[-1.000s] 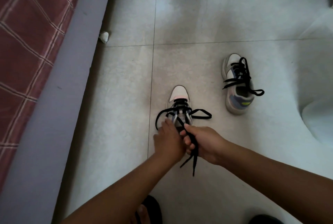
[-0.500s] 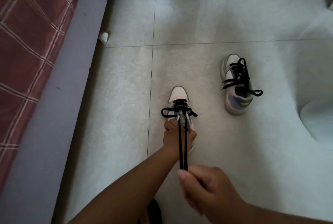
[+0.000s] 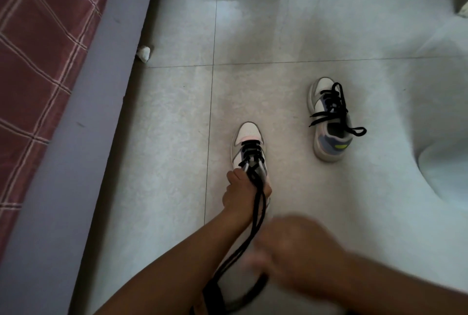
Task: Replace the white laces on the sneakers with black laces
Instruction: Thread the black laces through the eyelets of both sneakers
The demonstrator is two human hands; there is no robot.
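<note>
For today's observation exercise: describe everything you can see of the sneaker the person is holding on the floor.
The near sneaker stands upright on the pale tiled floor, toe pointing away from the camera. It has a white toe cap, a pinkish band, grey side panels and a pale sole. Black laces cross its eyelets; both ends run back, pulled toward the blurred right hand. The left hand grips its heel end, hiding that part.

At the centre of the frame the left hand point(image 3: 243, 190) grips the heel end of the near sneaker point(image 3: 249, 149) on the tiled floor point(image 3: 172, 137). Two strands of black lace point(image 3: 258, 213) run from its eyelets down to the blurred right hand point(image 3: 298, 254) at lower right. A second sneaker point(image 3: 329, 124), black-laced, stands at right. A plaid bed point(image 3: 38, 49) fills the upper left.
</note>
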